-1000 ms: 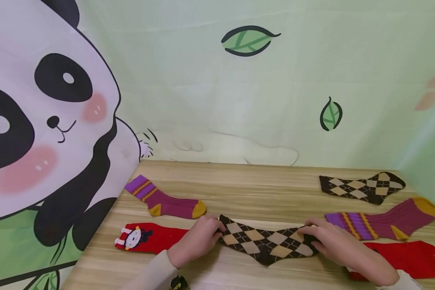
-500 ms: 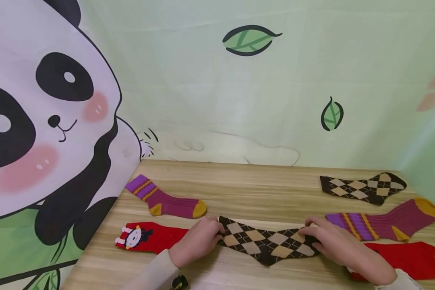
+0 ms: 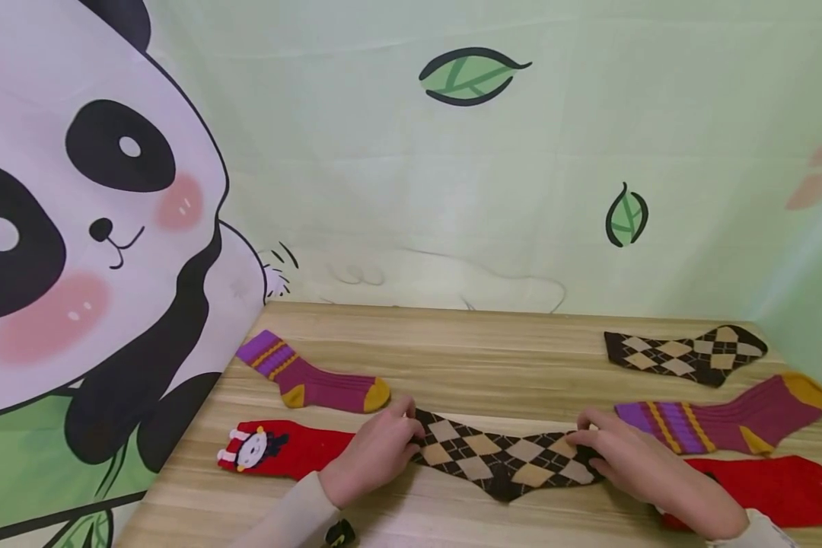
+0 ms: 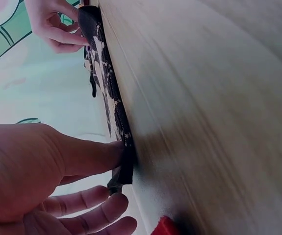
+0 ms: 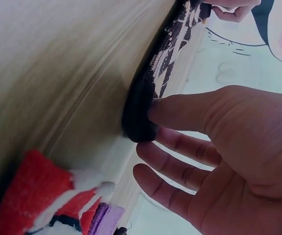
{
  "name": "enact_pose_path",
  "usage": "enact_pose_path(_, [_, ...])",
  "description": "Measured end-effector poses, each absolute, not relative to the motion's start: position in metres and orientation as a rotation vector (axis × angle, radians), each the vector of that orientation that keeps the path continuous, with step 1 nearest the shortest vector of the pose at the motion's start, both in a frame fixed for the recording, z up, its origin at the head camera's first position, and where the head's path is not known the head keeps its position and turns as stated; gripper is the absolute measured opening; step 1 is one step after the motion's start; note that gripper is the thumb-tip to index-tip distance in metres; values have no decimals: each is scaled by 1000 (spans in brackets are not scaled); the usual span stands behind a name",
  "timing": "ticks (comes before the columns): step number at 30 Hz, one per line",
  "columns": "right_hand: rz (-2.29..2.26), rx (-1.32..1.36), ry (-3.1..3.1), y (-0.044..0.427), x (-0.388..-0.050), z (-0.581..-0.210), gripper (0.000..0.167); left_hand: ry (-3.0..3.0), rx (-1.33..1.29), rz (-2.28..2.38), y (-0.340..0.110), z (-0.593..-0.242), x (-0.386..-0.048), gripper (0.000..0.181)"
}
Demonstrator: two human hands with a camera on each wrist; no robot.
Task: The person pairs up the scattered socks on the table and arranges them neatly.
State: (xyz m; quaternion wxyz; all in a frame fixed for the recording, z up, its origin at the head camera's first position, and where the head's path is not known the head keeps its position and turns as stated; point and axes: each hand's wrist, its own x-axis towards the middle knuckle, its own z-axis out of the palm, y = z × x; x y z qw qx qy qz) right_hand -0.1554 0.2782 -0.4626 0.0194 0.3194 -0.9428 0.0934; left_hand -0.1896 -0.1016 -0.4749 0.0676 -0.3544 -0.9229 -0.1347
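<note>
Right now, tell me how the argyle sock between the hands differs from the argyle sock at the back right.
The front argyle sock is pinched by the left hand and right hand; the back argyle sock lies untouched. The front argyle sock's ends are partly covered; the back argyle sock shows whole. Both have dark-and-tan diamonds.

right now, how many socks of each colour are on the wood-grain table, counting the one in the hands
black, tan and cream argyle socks: 2
maroon ribbed socks with purple-striped cuffs and mustard toes and heels: 2
plain-bodied red socks: 2
total: 6
</note>
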Motion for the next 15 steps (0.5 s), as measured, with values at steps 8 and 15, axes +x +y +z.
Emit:
enact_pose_path(8, [318, 1033, -2929, 281, -158, -462, 36, -2762, -1113, -352, -102, -475, -193, 8])
enact_pose_path(15, [326, 1046, -2946, 280, -160, -463, 34, -2750, -1132, -359, -105, -475, -193, 9])
